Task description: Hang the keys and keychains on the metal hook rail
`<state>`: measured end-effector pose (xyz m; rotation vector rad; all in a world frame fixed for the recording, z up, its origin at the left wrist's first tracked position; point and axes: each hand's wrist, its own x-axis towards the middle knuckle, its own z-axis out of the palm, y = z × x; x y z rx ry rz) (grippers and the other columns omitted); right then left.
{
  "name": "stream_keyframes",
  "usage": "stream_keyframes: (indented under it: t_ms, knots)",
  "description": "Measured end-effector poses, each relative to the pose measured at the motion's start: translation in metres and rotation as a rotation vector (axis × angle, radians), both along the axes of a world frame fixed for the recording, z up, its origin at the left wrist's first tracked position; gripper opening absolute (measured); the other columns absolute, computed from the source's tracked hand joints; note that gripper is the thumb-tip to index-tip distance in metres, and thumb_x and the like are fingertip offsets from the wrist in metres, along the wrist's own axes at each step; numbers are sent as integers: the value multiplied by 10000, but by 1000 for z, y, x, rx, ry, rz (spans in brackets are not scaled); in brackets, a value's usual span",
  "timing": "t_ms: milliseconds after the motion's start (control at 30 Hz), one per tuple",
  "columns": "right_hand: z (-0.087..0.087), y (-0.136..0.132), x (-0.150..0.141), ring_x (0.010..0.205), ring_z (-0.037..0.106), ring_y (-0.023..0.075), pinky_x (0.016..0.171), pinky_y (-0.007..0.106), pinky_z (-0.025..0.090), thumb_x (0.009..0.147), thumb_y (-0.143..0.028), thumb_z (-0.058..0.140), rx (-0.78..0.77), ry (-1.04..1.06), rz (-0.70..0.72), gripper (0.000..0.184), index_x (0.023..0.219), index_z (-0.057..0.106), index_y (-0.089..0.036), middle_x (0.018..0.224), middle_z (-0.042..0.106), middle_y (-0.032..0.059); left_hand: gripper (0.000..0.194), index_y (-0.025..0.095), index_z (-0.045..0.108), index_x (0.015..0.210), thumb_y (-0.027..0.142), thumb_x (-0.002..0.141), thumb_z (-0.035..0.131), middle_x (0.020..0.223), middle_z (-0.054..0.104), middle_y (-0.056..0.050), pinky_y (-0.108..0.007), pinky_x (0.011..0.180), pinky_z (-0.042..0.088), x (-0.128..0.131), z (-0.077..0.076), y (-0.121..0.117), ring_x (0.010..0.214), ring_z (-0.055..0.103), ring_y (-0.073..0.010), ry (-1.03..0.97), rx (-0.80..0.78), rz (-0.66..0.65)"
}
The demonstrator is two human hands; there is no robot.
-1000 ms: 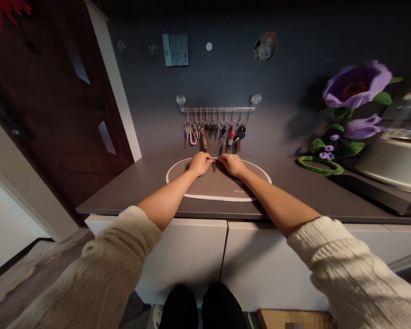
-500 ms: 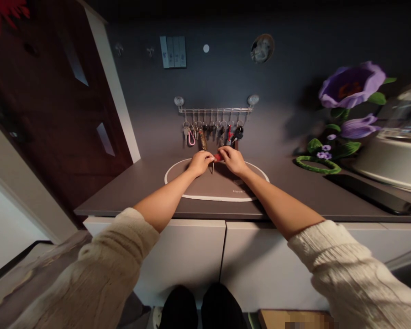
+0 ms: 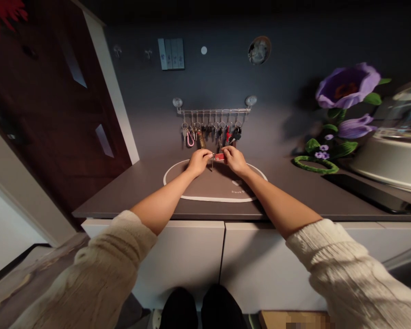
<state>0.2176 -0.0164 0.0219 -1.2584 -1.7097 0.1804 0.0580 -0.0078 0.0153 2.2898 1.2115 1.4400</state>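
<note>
head view: left fingers (image 3: 208, 152) pinch a hanging key (image 3: 212, 165), right fingers (image 3: 226, 153) clasp a red tag (image 3: 219, 156); best keep both steady.

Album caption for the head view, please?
Left hand and right hand hold a red tag and key near hanging keys.

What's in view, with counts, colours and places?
Counter: one, grey, centre
Mat: one, brown, counter
Key: one, metallic, over mat
Tag: one, red, over mat
Wall: one, grey, back
Rail: one, silvery, wall
Hanging keys: several, mixed, rail
Panel: one, pale blue, wall
Plaque: one, greyish, wall
Flowers: several, purple, right
Slab: one, black, right
Domed object: one, cream, right
Door: one, dark red, left
Cabinet: one, white, below
Legs: two, black, bottom
Sleeves: two, cream, sides
Left hand: one, bare, at key
Right hand: one, bare, at tag
</note>
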Motion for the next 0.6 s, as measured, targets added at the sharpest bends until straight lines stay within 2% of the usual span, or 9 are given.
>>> stream_keyframes:
  t_ms: [200, 300, 467, 600]
  knots:
    - [-9, 7, 0, 582, 534, 113, 673, 242, 420, 863, -288, 345, -126, 23, 121, 309, 1005, 577, -143, 615, 583, 1, 144, 114, 649, 798, 187, 762, 530, 778, 666, -31, -238, 721, 433, 2, -3, 5, 711, 562, -117, -238, -101, -80]
    - [-15, 10, -1, 516, 515, 98, 616, 233, 425, 870, -300, 342, -192, 53, 203, 304, 1010, 564, -146, 582, 567, -14, 148, 109, 647, 791, 206, 746, 544, 772, 660, -34, -237, 707, 428, 3, -3, 6, 698, 551, -112, -341, -135, -134]
    - [-17, 13, -1, 611, 542, 104, 656, 245, 435, 818, -265, 464, -219, 46, 277, 226, 975, 581, -152, 691, 615, 13, 174, 108, 647, 794, 246, 726, 566, 725, 635, -26, -229, 640, 411, 4, -3, 3, 644, 515, -100, -464, -229, -191]
    - [-12, 10, -3, 685, 530, 111, 705, 264, 427, 767, -270, 527, -150, 92, 262, 185, 900, 595, -160, 785, 618, 19, 174, 110, 638, 785, 258, 716, 578, 657, 599, -10, -203, 546, 372, 5, -2, 0, 581, 475, -84, -513, -272, -195]
